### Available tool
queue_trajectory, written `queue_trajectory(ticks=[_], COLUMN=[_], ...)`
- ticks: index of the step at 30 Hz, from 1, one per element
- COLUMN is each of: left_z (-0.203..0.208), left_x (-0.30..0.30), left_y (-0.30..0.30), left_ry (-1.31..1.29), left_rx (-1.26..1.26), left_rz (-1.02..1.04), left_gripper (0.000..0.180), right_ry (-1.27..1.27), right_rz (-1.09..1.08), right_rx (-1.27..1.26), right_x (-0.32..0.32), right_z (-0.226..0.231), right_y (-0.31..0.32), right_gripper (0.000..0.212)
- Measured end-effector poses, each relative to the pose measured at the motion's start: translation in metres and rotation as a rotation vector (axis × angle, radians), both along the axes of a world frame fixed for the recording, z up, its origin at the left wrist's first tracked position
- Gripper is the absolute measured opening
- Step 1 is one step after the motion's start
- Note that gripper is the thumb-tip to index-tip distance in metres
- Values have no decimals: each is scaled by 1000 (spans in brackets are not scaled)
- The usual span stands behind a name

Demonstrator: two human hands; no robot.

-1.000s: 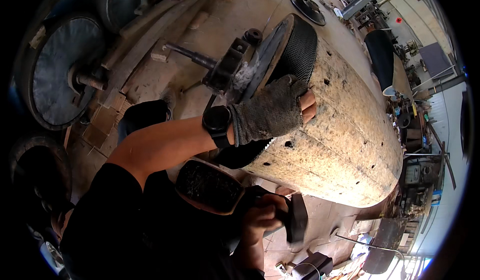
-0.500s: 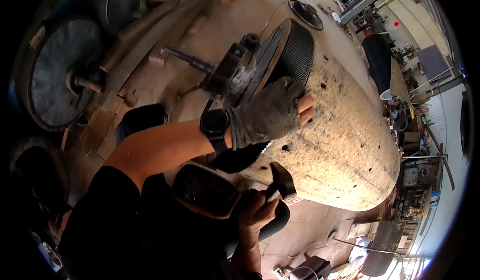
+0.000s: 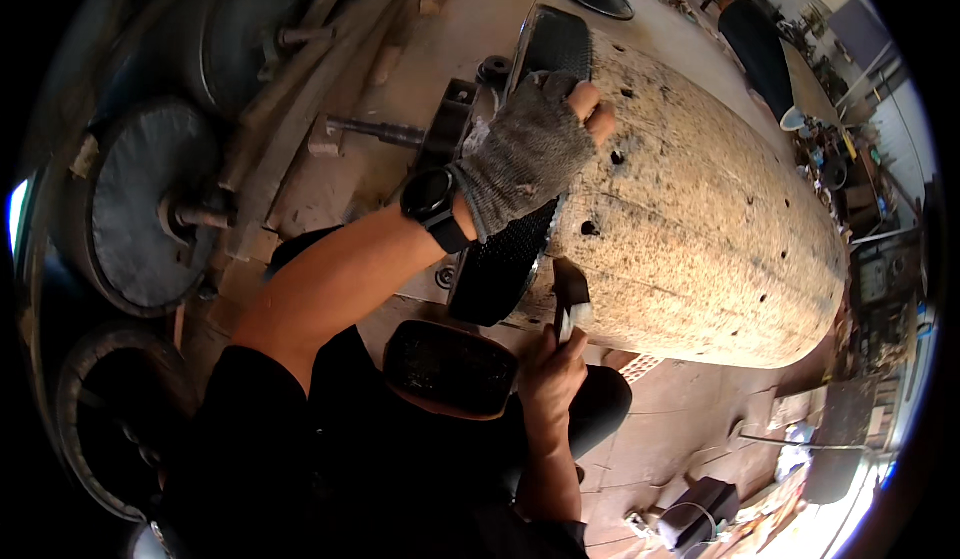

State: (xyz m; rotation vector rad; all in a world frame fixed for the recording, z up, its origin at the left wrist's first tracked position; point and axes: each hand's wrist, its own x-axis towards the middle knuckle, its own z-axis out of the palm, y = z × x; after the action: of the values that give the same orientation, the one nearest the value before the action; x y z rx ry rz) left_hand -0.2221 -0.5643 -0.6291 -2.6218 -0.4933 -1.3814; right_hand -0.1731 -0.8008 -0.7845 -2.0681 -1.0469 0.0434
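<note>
Big drum blocks the centre right; bare floor lies upper centre.

The speckled drum and its black mesh end fill the centre right. Flanged wheels and a steel shaft crowd the left; bare concrete floor shows at upper centre.

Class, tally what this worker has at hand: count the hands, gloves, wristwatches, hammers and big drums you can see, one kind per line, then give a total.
Hands: 2, left hand and right hand
Fingerless grey glove: 1
Black wristwatch: 1
Hammer: 1
Large speckled drum: 1
Total: 6
</note>
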Motion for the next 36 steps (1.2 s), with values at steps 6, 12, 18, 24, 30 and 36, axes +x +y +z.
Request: queue_trajectory(ticks=[6,12,18,24,30,36], left_z=[-94,-117,-93,-70,-73,-85], left_x=[-63,-71,-68,-69,-68,-50], left_y=[-68,-110,-110,-116,-114,-121], left_ry=[-14,-8,83,113,128,127], left_rx=[-379,-457,-339,-622,-559,-489], left_rz=[-496,-286,-295,-303,-274,-104], left_gripper=[56,54,55,52,52,56], right_ry=[119,119,124,144,138,138], right_rz=[13,52,76,96,108,139], right_rx=[140,159,182,182,170,218], right_x=[-14,-9,-10,-12,-10,-13], right_z=[-19,-17,-16,-22,-19,-6], right_y=[-33,-42,-46,-48,-48,-48], right_gripper=[17,16,16,18,19,20])
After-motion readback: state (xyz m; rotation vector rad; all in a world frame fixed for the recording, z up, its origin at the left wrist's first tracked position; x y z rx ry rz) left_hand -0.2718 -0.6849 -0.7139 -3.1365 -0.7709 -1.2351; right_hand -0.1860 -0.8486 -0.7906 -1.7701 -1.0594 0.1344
